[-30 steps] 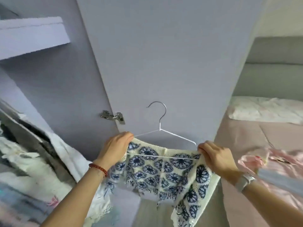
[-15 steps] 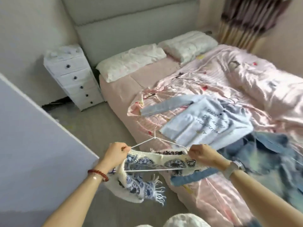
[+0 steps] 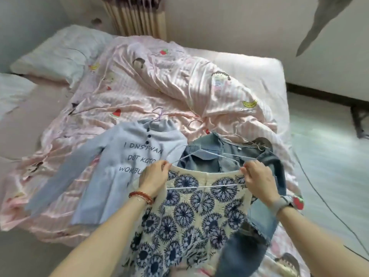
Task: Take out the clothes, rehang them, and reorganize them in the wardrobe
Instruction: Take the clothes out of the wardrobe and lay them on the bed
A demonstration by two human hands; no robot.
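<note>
White wire hanger point(image 3: 201, 185) lay crosswise, hook point(image 3: 196, 151) pointing away; left hand point(image 3: 153, 179) and right hand point(image 3: 258, 179) pinched its ends through the knit point(image 3: 191, 216), whose hem was cut off.

Hanger point(image 3: 201, 187): thin wire, white coated, smooth, slight gleam. Cream-and-blue top point(image 3: 191, 216): open crochet knit, coarse, nubbly, matt. Pale blue shirt point(image 3: 123, 162): soft matt cloth, fine ribbed look, dark printed letters, small dark buttons. Denim jacket point(image 3: 219, 162): faded blue, heavy weave, frayed at one hem. Duvet point(image 3: 179, 90): pink striped cloth, satiny sheen, heavily creased. Pillow point(image 3: 60, 54): pale matt cloth. Left wrist: bracelet point(image 3: 140, 195) of glossy red beads. Right wrist: watch strap point(image 3: 281, 204), grey, smooth, matt. Floor point(image 3: 329, 156): pale, smooth, faint shine.
</note>
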